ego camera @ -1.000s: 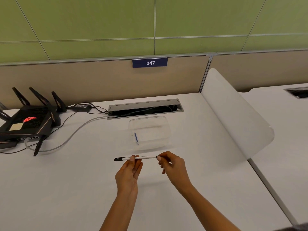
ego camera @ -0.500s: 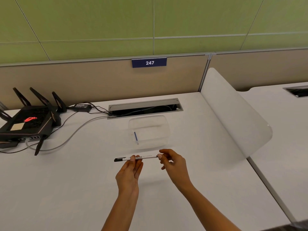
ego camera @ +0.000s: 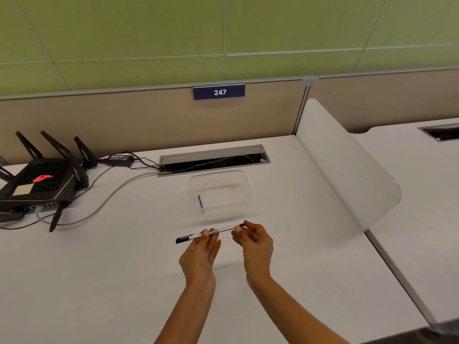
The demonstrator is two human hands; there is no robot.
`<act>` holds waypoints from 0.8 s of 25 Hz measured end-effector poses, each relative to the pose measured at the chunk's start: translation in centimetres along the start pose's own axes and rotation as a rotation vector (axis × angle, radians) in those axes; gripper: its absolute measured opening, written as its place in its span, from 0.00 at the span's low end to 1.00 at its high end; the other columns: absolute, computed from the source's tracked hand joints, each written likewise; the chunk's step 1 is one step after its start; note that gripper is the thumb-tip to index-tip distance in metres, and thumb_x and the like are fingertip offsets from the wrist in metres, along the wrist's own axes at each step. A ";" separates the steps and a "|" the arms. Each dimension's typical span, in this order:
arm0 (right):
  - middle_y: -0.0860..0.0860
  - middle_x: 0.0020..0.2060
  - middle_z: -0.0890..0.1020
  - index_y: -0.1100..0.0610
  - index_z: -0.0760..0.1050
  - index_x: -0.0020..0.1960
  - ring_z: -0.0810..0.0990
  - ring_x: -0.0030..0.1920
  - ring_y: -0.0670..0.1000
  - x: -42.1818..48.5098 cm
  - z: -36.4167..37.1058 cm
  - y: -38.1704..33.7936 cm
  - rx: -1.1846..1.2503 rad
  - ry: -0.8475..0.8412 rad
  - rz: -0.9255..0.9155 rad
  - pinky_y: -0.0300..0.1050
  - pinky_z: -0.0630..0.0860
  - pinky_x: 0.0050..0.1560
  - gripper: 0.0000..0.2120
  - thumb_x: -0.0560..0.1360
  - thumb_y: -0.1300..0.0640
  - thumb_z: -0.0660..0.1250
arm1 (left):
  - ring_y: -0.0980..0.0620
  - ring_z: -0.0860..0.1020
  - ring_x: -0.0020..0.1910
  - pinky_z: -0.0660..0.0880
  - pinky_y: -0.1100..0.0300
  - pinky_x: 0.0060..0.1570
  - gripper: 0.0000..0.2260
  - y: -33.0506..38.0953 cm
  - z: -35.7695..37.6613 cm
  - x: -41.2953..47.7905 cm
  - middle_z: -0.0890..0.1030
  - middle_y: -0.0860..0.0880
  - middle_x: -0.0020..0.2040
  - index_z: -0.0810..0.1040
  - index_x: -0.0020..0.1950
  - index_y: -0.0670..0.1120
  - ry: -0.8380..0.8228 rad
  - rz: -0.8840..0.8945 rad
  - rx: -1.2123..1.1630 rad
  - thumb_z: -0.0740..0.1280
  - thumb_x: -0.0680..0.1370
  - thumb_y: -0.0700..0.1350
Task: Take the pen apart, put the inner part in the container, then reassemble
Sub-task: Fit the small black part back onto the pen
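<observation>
Both hands are holding the pen [ego camera: 211, 233] level above the table's [ego camera: 99, 281] middle: the left hand [ego camera: 200, 254] is pinching its barrel, the right hand [ego camera: 254, 242] its end. With the inner part [ego camera: 200, 202] already lying in the container [ego camera: 219, 194], reassembly seems nearly finished.

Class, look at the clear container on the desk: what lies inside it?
Inside the clear container, near its left wall, lies one thin refill with blue ink. The rest of its floor looks bare. Nothing covers it; glare on the walls may hide small details.

Left hand [ego camera: 198, 256] and right hand [ego camera: 255, 242] gripping pen [ego camera: 211, 233], clear container [ego camera: 219, 194] just beyond
</observation>
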State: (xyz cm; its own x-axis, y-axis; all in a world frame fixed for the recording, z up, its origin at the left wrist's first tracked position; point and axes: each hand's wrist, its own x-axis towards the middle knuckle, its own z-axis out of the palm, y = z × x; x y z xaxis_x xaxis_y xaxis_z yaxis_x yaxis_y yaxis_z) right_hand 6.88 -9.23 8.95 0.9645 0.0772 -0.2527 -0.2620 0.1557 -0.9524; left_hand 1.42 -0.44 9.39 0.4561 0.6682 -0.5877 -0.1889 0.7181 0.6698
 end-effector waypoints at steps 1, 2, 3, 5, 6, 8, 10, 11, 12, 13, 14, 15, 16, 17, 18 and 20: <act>0.52 0.39 0.87 0.53 0.75 0.54 0.86 0.41 0.49 -0.3 0.4 0.2 0.024 -0.003 0.016 0.47 0.81 0.51 0.12 0.72 0.61 0.73 | 0.47 0.85 0.45 0.82 0.57 0.40 0.07 -0.3 0.3 -0.2 0.85 0.42 0.46 0.81 0.51 0.37 0.011 0.017 0.013 0.71 0.74 0.37; 0.52 0.38 0.87 0.52 0.72 0.56 0.86 0.41 0.49 -0.6 0.8 0.4 0.052 -0.002 0.033 0.46 0.80 0.52 0.16 0.72 0.61 0.73 | 0.47 0.85 0.45 0.82 0.57 0.41 0.07 -0.6 0.7 -0.5 0.85 0.42 0.46 0.82 0.51 0.37 0.019 0.036 0.028 0.71 0.74 0.38; 0.52 0.39 0.87 0.51 0.70 0.58 0.86 0.41 0.49 -0.8 1.2 0.5 0.086 0.006 0.052 0.46 0.80 0.51 0.19 0.72 0.61 0.73 | 0.46 0.85 0.45 0.81 0.57 0.42 0.07 -1.0 1.0 -0.8 0.86 0.41 0.46 0.82 0.50 0.37 0.019 0.057 0.043 0.71 0.74 0.38; 0.53 0.39 0.87 0.50 0.67 0.60 0.86 0.42 0.49 -0.7 1.6 0.5 0.142 0.041 0.081 0.46 0.80 0.51 0.22 0.72 0.61 0.73 | 0.45 0.85 0.46 0.81 0.54 0.46 0.07 -1.5 1.5 -1.2 0.86 0.41 0.46 0.83 0.50 0.38 0.017 0.091 0.066 0.71 0.74 0.38; 0.54 0.39 0.87 0.51 0.66 0.60 0.86 0.42 0.50 -0.5 1.8 0.4 0.155 0.058 0.088 0.46 0.80 0.51 0.23 0.72 0.61 0.73 | 0.44 0.85 0.46 0.80 0.52 0.47 0.07 -1.7 1.7 -1.3 0.86 0.41 0.46 0.83 0.51 0.38 0.019 0.101 0.073 0.71 0.74 0.38; 0.54 0.39 0.87 0.51 0.66 0.60 0.86 0.41 0.50 -0.2 1.9 0.1 0.160 0.074 0.093 0.45 0.79 0.50 0.22 0.72 0.62 0.73 | 0.44 0.85 0.47 0.80 0.52 0.48 0.08 -1.9 1.9 -1.2 0.86 0.41 0.46 0.83 0.51 0.38 0.027 0.109 0.082 0.71 0.74 0.39; 0.53 0.37 0.86 0.51 0.67 0.58 0.86 0.40 0.49 0.0 2.0 0.0 0.158 0.077 0.097 0.41 0.79 0.47 0.19 0.72 0.62 0.72 | 0.45 0.85 0.47 0.80 0.52 0.49 0.08 -1.9 2.0 -0.9 0.86 0.41 0.46 0.83 0.51 0.38 0.046 0.100 0.087 0.71 0.74 0.39; 0.52 0.36 0.86 0.52 0.68 0.56 0.86 0.39 0.49 0.1 2.1 0.0 0.158 0.077 0.101 0.40 0.78 0.45 0.18 0.73 0.62 0.72 | 0.45 0.84 0.47 0.80 0.52 0.49 0.08 -1.9 1.9 -0.8 0.85 0.41 0.46 0.83 0.51 0.38 0.054 0.092 0.088 0.71 0.74 0.39; 0.51 0.34 0.86 0.51 0.69 0.55 0.86 0.39 0.49 0.2 2.1 0.0 0.159 0.076 0.103 0.39 0.78 0.45 0.16 0.73 0.63 0.72 | 0.44 0.84 0.47 0.80 0.53 0.48 0.08 -1.9 1.9 -0.6 0.85 0.41 0.47 0.83 0.52 0.38 0.056 0.085 0.086 0.71 0.75 0.39; 0.50 0.33 0.86 0.50 0.69 0.53 0.86 0.38 0.49 0.3 2.1 0.0 0.159 0.072 0.104 0.39 0.78 0.44 0.16 0.73 0.63 0.72 | 0.44 0.84 0.47 0.80 0.53 0.48 0.08 -1.8 1.9 -0.5 0.85 0.40 0.47 0.82 0.52 0.37 0.052 0.078 0.085 0.71 0.75 0.39; 0.50 0.33 0.87 0.49 0.69 0.52 0.86 0.38 0.50 0.4 2.1 0.1 0.161 0.068 0.107 0.39 0.78 0.45 0.16 0.73 0.62 0.72 | 0.44 0.84 0.47 0.80 0.53 0.48 0.08 -1.8 1.8 -0.4 0.85 0.40 0.46 0.82 0.52 0.37 0.047 0.073 0.088 0.71 0.75 0.39; 0.51 0.34 0.87 0.49 0.69 0.52 0.87 0.38 0.50 0.5 2.0 0.2 0.164 0.065 0.112 0.40 0.79 0.45 0.16 0.72 0.62 0.72 | 0.44 0.84 0.47 0.80 0.53 0.48 0.08 -1.7 1.7 -0.2 0.85 0.40 0.46 0.83 0.51 0.37 0.043 0.068 0.098 0.71 0.74 0.39; 0.51 0.35 0.87 0.49 0.69 0.52 0.87 0.39 0.50 0.6 1.8 0.4 0.168 0.063 0.117 0.41 0.79 0.45 0.16 0.72 0.62 0.72 | 0.44 0.84 0.47 0.80 0.52 0.48 0.08 -1.7 1.7 0.0 0.85 0.40 0.46 0.82 0.52 0.37 0.038 0.060 0.109 0.71 0.74 0.39; 0.52 0.36 0.87 0.50 0.69 0.52 0.87 0.39 0.51 0.8 1.6 0.6 0.170 0.061 0.123 0.41 0.79 0.46 0.16 0.72 0.62 0.73 | 0.44 0.84 0.47 0.80 0.53 0.47 0.08 -1.6 1.6 0.2 0.85 0.40 0.46 0.82 0.52 0.37 0.029 0.051 0.119 0.71 0.74 0.39; 0.52 0.37 0.86 0.51 0.70 0.52 0.87 0.39 0.51 1.0 1.4 0.8 0.160 0.057 0.131 0.42 0.80 0.46 0.16 0.72 0.62 0.73 | 0.44 0.84 0.47 0.80 0.53 0.47 0.09 -1.6 1.6 0.4 0.85 0.39 0.47 0.82 0.52 0.36 0.017 0.044 0.129 0.71 0.75 0.39; 0.54 0.40 0.85 0.54 0.72 0.51 0.87 0.39 0.51 1.5 0.8 1.3 0.092 0.050 0.146 0.44 0.81 0.47 0.14 0.71 0.61 0.74 | 0.44 0.84 0.47 0.81 0.54 0.45 0.09 -1.5 1.3 1.0 0.85 0.40 0.47 0.82 0.53 0.36 0.006 0.048 0.165 0.70 0.75 0.39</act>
State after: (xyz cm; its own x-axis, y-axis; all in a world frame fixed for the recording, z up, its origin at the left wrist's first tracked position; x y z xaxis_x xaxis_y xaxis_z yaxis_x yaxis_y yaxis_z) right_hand 7.94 -8.14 7.44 0.9159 0.0574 -0.3974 -0.3992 0.2360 -0.8860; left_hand 3.27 -1.08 8.39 0.4448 0.7023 -0.5558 -0.0644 0.6440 0.7623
